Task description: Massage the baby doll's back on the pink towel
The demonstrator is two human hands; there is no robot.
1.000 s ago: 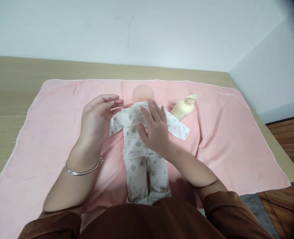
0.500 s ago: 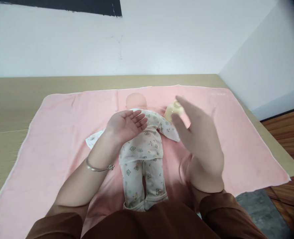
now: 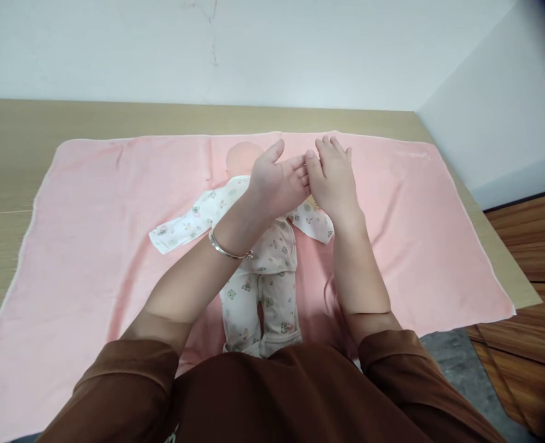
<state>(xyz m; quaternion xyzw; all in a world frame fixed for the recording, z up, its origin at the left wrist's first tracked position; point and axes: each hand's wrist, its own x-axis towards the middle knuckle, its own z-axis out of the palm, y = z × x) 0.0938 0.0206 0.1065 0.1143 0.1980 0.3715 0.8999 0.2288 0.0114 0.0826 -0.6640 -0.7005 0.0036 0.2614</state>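
A baby doll (image 3: 266, 271) in a white printed sleepsuit lies face down on a pink towel (image 3: 92, 246), head away from me. My left hand (image 3: 277, 181), with a silver bangle on the wrist, hovers palm up over the doll's right shoulder, fingers stretched and empty. My right hand (image 3: 330, 178) is beside it, fingertips touching the left fingers. Its fingers are together and bent down over the spot where the cream lotion bottle lay. The bottle itself is hidden under that hand.
The towel covers most of a light wooden tabletop (image 3: 14, 160) set against a white wall. The table's right edge drops to a wooden floor (image 3: 531, 246). My brown sleeves and torso fill the bottom of the view.
My right hand left the doll's back and went to the bottle at the right of the head. My left hand turned palm up and moved right to meet it.
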